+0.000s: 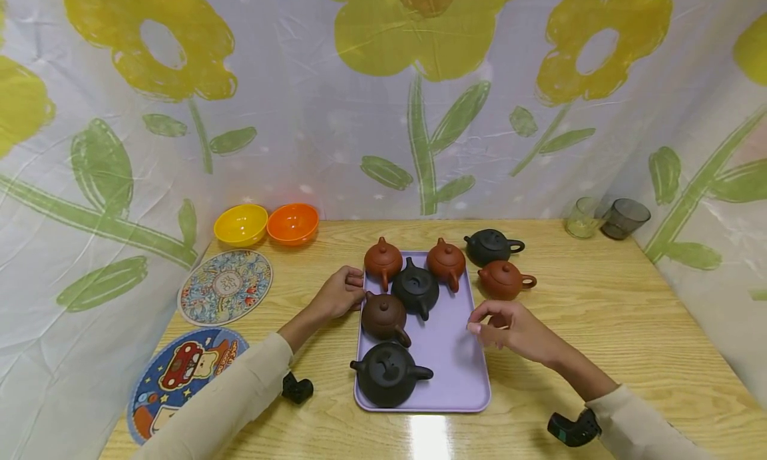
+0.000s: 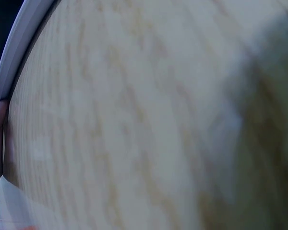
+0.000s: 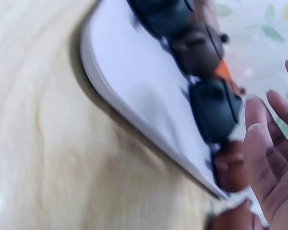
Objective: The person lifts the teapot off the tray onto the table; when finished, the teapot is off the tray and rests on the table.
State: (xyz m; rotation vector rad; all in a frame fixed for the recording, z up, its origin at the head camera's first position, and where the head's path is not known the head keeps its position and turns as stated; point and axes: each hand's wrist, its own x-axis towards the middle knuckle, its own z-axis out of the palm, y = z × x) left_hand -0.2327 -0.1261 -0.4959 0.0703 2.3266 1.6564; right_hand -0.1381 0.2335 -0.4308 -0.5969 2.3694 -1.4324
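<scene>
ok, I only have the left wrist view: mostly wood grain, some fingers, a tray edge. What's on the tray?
Observer: Five teapots, all toward its left and back; the front-right part of the tray is bare.
Operator: Any off it?
Observer: Two, a black teapot and a reddish teapot, on the table to its right.
Operator: Anything held on the right side?
Observer: No. The right hand is at the tray's right edge, fingers loosely bent, holding nothing.
</scene>
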